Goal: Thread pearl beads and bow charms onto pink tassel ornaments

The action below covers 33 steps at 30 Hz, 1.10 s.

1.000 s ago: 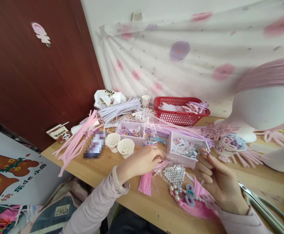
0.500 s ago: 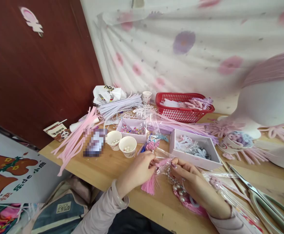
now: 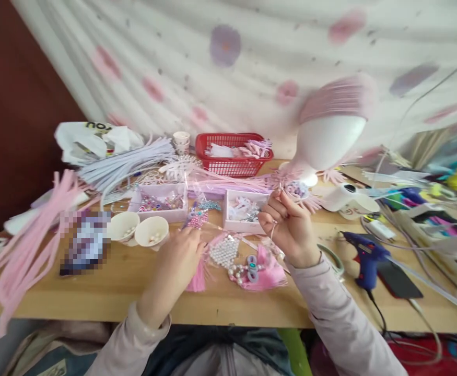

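My left hand (image 3: 181, 253) is low over the table, its fingers closed round a pink beaded tassel (image 3: 197, 275). The tassel's fringe hangs out below the hand, and pink beads (image 3: 197, 221) show above it. My right hand (image 3: 286, 222) is raised over the table, thumb and forefinger pinched together; what they hold is too fine to make out. To the right of my left hand lies a sheet of pearl beads (image 3: 224, 251). Beside it rests a pink tassel ornament (image 3: 265, 269) with pearls and a grey bow-like piece.
Two paper cups of beads (image 3: 152, 232) stand left of my hands. Behind are a bead box (image 3: 179, 214), a white box (image 3: 228, 225) and a red basket (image 3: 228, 168). A mannequin head (image 3: 328, 138) stands behind my right hand. A blue glue gun (image 3: 367, 261) and phone (image 3: 399, 279) lie right.
My view has swung right. My right hand has lifted away from the tassel, up and to the right, while my left hand stays at it.
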Tool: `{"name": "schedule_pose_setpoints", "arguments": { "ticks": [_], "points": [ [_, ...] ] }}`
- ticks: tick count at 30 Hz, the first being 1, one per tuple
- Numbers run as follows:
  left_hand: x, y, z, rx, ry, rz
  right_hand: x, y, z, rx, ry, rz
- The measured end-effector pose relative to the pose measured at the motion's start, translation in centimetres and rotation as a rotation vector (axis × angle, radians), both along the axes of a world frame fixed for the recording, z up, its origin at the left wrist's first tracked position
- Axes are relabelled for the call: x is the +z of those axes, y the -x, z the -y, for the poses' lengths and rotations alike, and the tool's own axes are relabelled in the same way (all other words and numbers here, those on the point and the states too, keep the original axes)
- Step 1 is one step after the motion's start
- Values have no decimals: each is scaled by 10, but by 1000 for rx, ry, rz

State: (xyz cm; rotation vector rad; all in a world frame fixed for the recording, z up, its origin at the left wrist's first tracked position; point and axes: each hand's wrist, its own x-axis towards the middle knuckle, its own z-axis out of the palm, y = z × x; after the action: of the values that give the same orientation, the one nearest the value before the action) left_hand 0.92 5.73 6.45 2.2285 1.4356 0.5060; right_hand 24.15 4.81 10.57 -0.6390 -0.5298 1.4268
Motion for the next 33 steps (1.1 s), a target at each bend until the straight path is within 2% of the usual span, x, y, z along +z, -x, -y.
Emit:
{"name": "schedule_pose_setpoints", "arguments": {
  "ticks": [2,4,7,10,13,15,17,20,23,25,28,33],
  "points": [
    [6,-7,7,44,-175,-82,1,-5,-3,-27,-9,-22],
    [8,-13,7,39,-277,-140,0,-9,-4,-42,-15,-52],
    [1,-17,-1,23,-269,-137,0,-14,-7,-56,-15,-95],
    [-8,-15,-8,60,-268,-107,-1,-19,-10,-65,-8,-126],
    [-10,-13,-5,140,-340,-45,0,-22,-13,-76,-10,-149],
    [-9,-18,3,128,-359,94,2,-22,-14,-77,-15,-159],
    [-8,-30,12,31,-246,283,6,-20,-15,-73,-25,-162],
    [-10,-58,21,-137,126,510,13,-14,-16,-63,-49,-155],
    [-13,-83,23,-237,419,665,22,-10,-17,-61,-80,-120],
    [-16,-92,22,-274,514,701,26,-9,-19,-73,-99,-113],
    [-19,-92,21,-289,569,721,27,-11,-22,-95,-110,-135],
    [-20,-82,18,-255,636,767,16,-21,-28,-116,-97,-175]
  ]
}}
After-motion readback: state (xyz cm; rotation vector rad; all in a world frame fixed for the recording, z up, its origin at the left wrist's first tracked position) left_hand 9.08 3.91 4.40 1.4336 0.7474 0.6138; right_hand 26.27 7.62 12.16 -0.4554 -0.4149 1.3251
